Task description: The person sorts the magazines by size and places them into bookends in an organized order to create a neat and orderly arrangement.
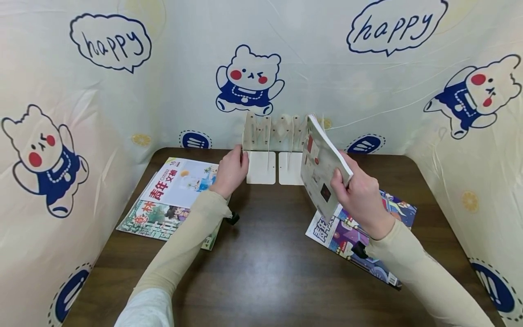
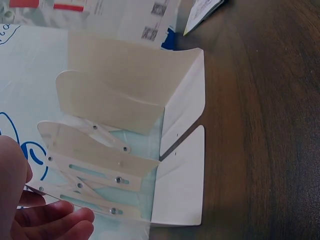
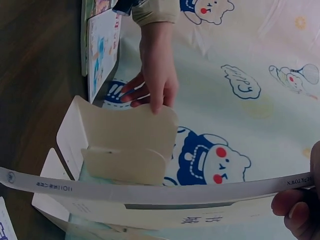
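Note:
A white expandable bookend with upright panels and crossed, riveted struts stands at the back of the table. My left hand pinches the edge of its left panel between thumb and fingers. A magazine with a pale grey cover is in my right hand, gripped near its spine. It is held upright and tilted, beside the bookend's right end, and in the head view it covers part of that end. The right wrist view shows its long white spine crossing in front of the panels.
Several magazines lie overlapped on the table's left side. On the right, colourful magazines lie flat under my right forearm. A printed curtain with bears surrounds the dark wooden table at the back and sides.

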{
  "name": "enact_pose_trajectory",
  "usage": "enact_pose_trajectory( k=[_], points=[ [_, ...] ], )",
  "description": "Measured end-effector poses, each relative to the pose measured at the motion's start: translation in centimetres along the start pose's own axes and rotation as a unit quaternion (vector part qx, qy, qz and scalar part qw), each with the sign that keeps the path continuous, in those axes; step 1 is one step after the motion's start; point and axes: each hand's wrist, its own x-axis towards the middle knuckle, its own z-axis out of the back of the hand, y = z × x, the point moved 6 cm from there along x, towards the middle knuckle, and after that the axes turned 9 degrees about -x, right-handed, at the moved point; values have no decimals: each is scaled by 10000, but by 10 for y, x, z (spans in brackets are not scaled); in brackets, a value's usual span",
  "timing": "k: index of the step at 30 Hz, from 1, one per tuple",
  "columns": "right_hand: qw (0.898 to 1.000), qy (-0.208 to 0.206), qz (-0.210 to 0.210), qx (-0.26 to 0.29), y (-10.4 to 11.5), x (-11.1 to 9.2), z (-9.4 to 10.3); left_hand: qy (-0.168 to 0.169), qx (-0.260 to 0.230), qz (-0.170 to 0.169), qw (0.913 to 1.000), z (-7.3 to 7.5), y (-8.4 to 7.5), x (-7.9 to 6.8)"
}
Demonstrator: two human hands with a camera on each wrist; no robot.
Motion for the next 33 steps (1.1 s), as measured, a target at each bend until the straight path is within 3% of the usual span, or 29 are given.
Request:
enact_pose_trajectory(
  k=[16, 24, 33],
  points=[
    [9996, 107, -224, -163, -16, 9, -59, 20, -29, -10, 10000, 1, 0, 0],
    [9991, -246, -223, -253, -28, 10, -84, -1, 57, -42, 10000, 1, -1, 1],
    [9983, -305, -392, -318, -39, 13, -111, 47, 98, 63, 9999, 0, 0, 0]
  ],
)
